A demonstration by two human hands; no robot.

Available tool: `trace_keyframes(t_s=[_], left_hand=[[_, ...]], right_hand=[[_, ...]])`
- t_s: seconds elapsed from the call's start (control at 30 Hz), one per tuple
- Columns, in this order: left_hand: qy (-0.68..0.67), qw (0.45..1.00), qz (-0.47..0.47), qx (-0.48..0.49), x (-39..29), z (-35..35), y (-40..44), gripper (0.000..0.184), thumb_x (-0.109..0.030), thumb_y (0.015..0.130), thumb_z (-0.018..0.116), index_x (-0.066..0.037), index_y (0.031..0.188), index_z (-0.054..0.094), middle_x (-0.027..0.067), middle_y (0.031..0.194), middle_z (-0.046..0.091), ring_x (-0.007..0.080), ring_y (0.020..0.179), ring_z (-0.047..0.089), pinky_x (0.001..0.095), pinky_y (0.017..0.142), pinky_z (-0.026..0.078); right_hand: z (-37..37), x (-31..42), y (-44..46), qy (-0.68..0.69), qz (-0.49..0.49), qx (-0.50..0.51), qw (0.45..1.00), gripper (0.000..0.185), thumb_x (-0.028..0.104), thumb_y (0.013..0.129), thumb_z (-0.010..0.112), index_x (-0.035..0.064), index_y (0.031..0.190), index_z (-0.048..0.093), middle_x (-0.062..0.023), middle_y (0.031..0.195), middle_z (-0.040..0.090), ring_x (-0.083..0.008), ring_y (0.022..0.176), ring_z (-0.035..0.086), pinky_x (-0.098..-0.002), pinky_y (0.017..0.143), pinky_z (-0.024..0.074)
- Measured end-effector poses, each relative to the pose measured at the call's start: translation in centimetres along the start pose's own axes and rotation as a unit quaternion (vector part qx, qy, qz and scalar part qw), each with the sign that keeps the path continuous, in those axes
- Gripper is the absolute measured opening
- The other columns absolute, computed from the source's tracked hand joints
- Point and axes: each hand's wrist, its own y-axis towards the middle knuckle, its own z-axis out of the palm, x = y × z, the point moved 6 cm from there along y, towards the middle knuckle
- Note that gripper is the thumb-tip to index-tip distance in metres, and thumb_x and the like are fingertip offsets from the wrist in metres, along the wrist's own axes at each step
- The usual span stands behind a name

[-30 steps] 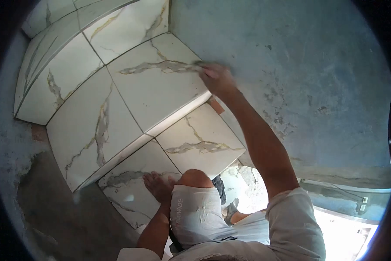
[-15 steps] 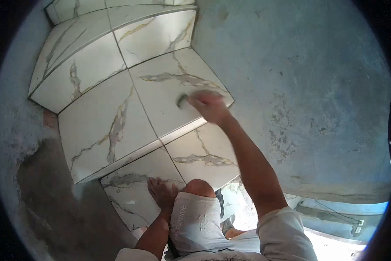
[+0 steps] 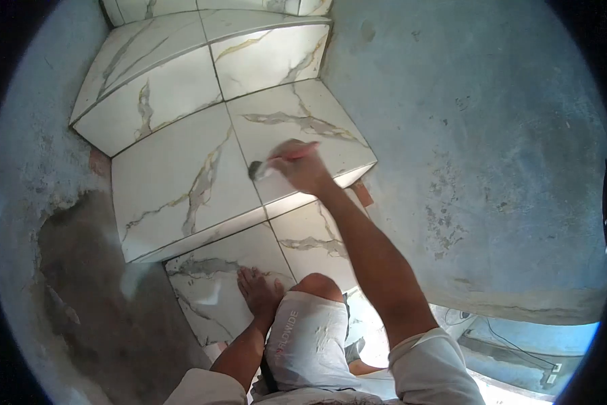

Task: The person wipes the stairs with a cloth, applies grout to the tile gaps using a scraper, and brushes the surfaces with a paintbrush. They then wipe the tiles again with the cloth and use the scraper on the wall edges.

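Resting palm-down on the lower marble-look tread: left hand, grip spread flat. Right hand: grip closed around red-handled brush, dark head over the tile joint of the next tread up; blurred, contact unclear. Beyond: tiled riser.

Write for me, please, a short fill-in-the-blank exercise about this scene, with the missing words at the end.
1. The dark-tipped tool is in the person's ____ hand.
2. The left hand lies on a tile beside the bare ____.
3. The step under the left hand is ____ than the step beneath the tool.

Missing words: right; knee; lower.
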Motion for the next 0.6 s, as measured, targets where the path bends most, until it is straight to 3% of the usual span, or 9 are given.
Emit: trace_keyframes(t_s=[0.07, 0.1, 0.17, 0.23, 0.3, 0.43, 0.57, 0.6], left_hand=[[-0.002, 1.0, -0.001, -0.014, 0.0, 0.1, 0.2, 0.078, -0.043, 0.081, 0.061, 0.005, 0.138, 0.039, 0.0299, 0.149, 0.029, 0.0463, 0.142, 0.022, 0.0565, 0.116, 0.019], [-0.001, 1.0, -0.002, -0.009, 0.1, 0.1, 0.2, 0.078, -0.043, 0.081, 0.061, 0.004, 0.139, 0.038, 0.0298, 0.149, 0.029, 0.0462, 0.142, 0.022, 0.0563, 0.116, 0.02], [-0.004, 1.0, -0.002, 0.002, 0.1, 0.1, 0.2, 0.078, -0.043, 0.081, 0.061, 0.004, 0.139, 0.038, 0.0296, 0.149, 0.029, 0.046, 0.142, 0.022, 0.0561, 0.116, 0.021], [0.002, 1.0, 0.019, -0.023, -0.1, -0.2, 0.1, 0.076, -0.043, 0.082, 0.06, 0.004, 0.139, 0.039, 0.0298, 0.148, 0.03, 0.046, 0.142, 0.023, 0.056, 0.116, 0.022], [-0.01, 1.0, 0.021, -0.012, -0.3, -0.5, 0.2, 0.075, -0.043, 0.083, 0.06, 0.004, 0.138, 0.039, 0.0301, 0.148, 0.03, 0.0461, 0.142, 0.023, 0.0559, 0.116, 0.023], [-0.006, 0.999, 0.025, -0.034, -0.3, -0.6, 0.3, 0.074, -0.043, 0.084, 0.059, 0.005, 0.137, 0.04, 0.0305, 0.148, 0.03, 0.0458, 0.142, 0.023, 0.0549, 0.116, 0.022], [0.018, 0.999, 0.036, -0.034, -0.2, -0.2, 0.2, 0.074, -0.042, 0.084, 0.059, 0.005, 0.137, 0.039, 0.0306, 0.148, 0.029, 0.0461, 0.142, 0.024, 0.0546, 0.116, 0.022], [0.017, 0.999, 0.029, -0.027, -0.2, -0.2, 0.3, 0.074, -0.042, 0.084, 0.06, 0.005, 0.136, 0.039, 0.0305, 0.147, 0.03, 0.0463, 0.142, 0.024, 0.0548, 0.116, 0.022]], right_hand=[[-4.0, -3.7, -4.5, 0.056, 0.271, 0.025, 0.961, 0.02, 0.02, 0.082, 0.066, 0.0002, 0.081, 0.064, -0.0153, 0.071, 0.063, -0.0294, 0.073, 0.063, -0.0387, 0.068, 0.05], [-7.3, -4.0, -6.9, 0.05, 0.277, 0.024, 0.959, 0.025, 0.022, 0.084, 0.063, -0.0031, 0.081, 0.062, -0.0154, 0.072, 0.063, -0.0272, 0.07, 0.063, -0.0386, 0.066, 0.0497], [-13.6, -0.9, -11.4, -0.298, 0.338, 0.054, 0.891, 0.023, 0.02, 0.083, 0.062, -0.0029, 0.081, 0.063, -0.0148, 0.073, 0.065, -0.0263, 0.072, 0.063, -0.0383, 0.067, 0.0496], [-16.7, -4.8, -19.4, -0.209, 0.371, 0.053, 0.903, 0.018, 0.018, 0.082, 0.064, -0.0004, 0.081, 0.065, -0.0145, 0.079, 0.067, -0.024, 0.08, 0.065, -0.0378, 0.069, 0.0507], [-16.9, -3.6, -23.8, -0.139, 0.4, 0.041, 0.905, 0.012, 0.012, 0.08, 0.067, 0.0006, 0.079, 0.067, -0.0132, 0.087, 0.068, -0.0229, 0.087, 0.066, -0.0364, 0.073, 0.0521], [-13.3, -3.7, -28.3, -0.071, 0.306, -0.065, 0.947, 0.007, 0.007, 0.078, 0.069, 0.0008, 0.082, 0.068, -0.0114, 0.091, 0.069, -0.0232, 0.087, 0.067, -0.0343, 0.075, 0.0529], [-11.8, 0.0, -20.5, -0.126, 0.166, -0.161, 0.965, 0.011, 0.009, 0.082, 0.072, 0.0016, 0.091, 0.071, -0.0131, 0.096, 0.07, -0.0271, 0.091, 0.068, -0.0318, 0.076, 0.0539], [-11.7, 0.1, -17.5, -0.085, 0.168, -0.18, 0.965, 0.011, 0.01, 0.085, 0.069, 0.0013, 0.091, 0.069, -0.0121, 0.098, 0.069, -0.0226, 0.089, 0.067, -0.0312, 0.077, 0.0528]])
